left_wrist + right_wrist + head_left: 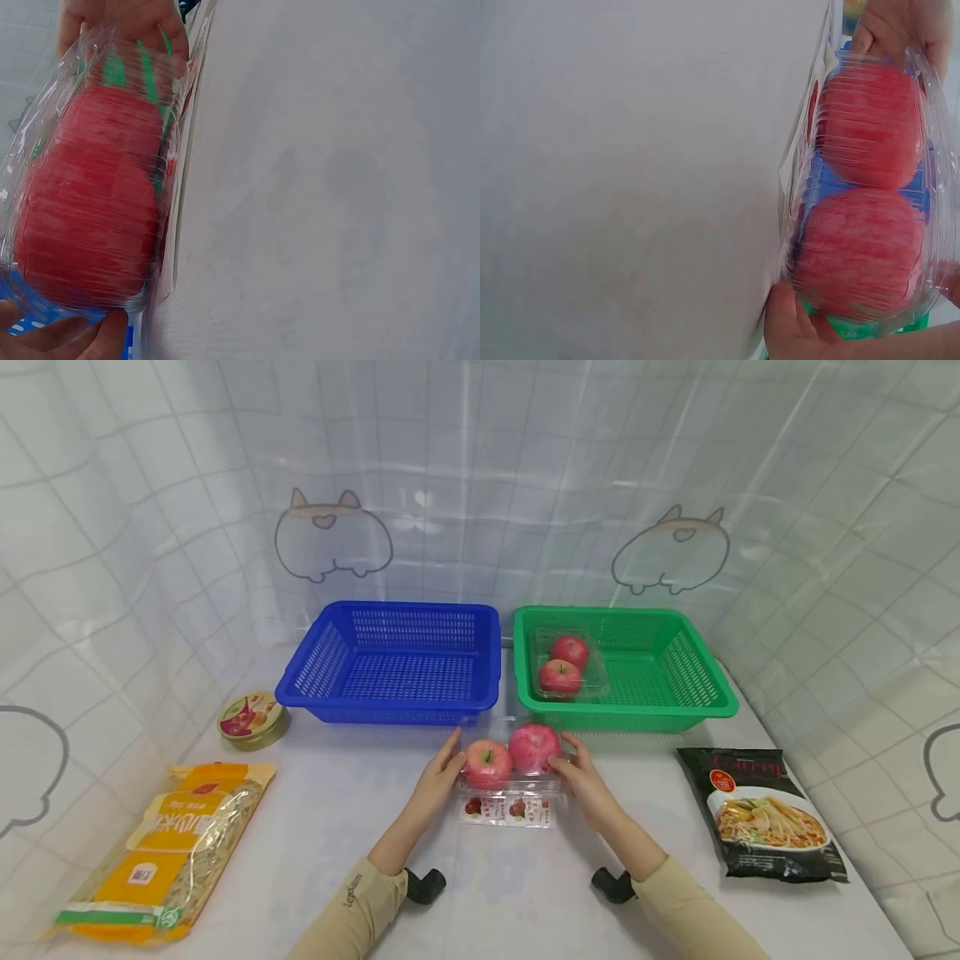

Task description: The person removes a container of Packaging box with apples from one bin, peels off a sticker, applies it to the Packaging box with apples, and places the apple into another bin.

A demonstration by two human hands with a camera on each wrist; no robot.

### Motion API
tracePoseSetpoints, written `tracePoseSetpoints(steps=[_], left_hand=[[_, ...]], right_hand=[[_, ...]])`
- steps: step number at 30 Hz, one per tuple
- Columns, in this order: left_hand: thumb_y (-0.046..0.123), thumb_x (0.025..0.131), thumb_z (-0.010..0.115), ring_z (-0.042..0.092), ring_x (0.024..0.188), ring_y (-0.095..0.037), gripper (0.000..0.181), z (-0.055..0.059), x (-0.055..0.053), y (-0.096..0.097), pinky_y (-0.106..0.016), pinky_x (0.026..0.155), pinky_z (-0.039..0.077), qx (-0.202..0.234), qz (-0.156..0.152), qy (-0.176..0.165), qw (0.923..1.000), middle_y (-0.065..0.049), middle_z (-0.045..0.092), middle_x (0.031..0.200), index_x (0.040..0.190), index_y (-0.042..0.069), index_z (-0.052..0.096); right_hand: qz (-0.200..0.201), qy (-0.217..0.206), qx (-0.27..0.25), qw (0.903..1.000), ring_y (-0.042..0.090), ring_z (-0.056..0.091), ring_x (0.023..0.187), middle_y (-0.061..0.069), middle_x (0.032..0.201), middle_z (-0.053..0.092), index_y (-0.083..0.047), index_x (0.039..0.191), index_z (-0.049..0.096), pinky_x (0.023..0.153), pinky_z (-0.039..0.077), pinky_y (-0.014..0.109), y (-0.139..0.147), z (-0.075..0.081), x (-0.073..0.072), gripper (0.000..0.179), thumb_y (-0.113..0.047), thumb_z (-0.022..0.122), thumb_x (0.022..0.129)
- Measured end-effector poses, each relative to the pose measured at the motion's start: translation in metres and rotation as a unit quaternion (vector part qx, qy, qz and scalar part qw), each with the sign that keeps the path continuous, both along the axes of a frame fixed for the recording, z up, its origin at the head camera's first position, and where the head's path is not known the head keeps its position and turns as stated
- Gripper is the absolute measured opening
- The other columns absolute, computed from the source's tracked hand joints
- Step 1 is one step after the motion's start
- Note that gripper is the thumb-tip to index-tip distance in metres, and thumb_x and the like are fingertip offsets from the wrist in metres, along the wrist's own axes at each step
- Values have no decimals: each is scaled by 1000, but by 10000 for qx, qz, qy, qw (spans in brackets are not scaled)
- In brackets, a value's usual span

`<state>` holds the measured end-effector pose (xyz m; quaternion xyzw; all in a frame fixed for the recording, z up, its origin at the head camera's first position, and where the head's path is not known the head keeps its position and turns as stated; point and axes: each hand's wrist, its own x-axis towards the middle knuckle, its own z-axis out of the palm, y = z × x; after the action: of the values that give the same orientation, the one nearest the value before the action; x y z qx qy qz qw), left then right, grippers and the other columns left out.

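A clear plastic box (512, 787) with two red apples (488, 766) inside is held at the middle of the white table, in front of the baskets. My left hand (437, 778) grips its left end. On the opposite end is my right hand (589, 783), with thumb and fingers around the plastic. Both wrist views show the apples (90, 217) through the ribbed plastic, and the right thumb (782, 311) presses against the lower edge. A label strip (507, 811) with two small apple pictures shows just below the box's near side.
Behind stand a blue basket (408, 702) and a green basket (637, 714); the green one holds another clear box of two apples (561, 677). At left are a round tin (253, 720) and a yellow food bag (168, 852). A black noodle packet (765, 818) lies at right.
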<state>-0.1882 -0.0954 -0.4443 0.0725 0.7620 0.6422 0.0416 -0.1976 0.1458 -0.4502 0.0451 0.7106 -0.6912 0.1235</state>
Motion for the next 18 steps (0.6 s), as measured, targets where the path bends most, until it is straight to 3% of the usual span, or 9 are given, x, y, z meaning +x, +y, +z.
tracePoseSetpoints(steps=[3,5,12,15,18], left_hand=[[11,99,39,20,134,-43,51,10,5,2,-52,108,19,25,-5,-53,10000,-28,21,146,144,-5,20],[11,99,39,20,134,-43,51,11,5,3,-52,108,19,22,1,-54,10000,-28,21,146,144,-5,20],[25,99,41,25,133,-40,59,-12,0,-2,-51,106,25,-15,201,-360,9991,-28,25,145,147,3,15],[30,99,41,29,131,-42,63,-14,5,-7,-52,102,31,54,267,-558,9981,-31,28,142,148,4,11],[31,98,42,33,128,-43,64,-12,10,-10,-51,99,37,214,241,-734,9968,-31,30,141,148,4,11]], right_hand=[[65,-47,79,9999,37,32,126,26,139,29,-10,145,16,100,26,53,2,3,0,65,-19,50,91],[127,-60,112,9998,38,29,128,26,140,27,-10,145,15,100,25,53,3,4,0,66,-21,50,91],[150,-21,300,9994,36,30,128,24,143,26,-10,145,16,89,34,42,10,8,2,63,-24,49,93],[-89,216,287,9993,37,31,127,25,141,28,-5,143,21,94,34,46,12,10,7,58,-20,48,93],[-383,808,441,9950,34,37,122,25,137,35,-1,137,32,98,34,46,13,14,14,50,-14,51,93]])
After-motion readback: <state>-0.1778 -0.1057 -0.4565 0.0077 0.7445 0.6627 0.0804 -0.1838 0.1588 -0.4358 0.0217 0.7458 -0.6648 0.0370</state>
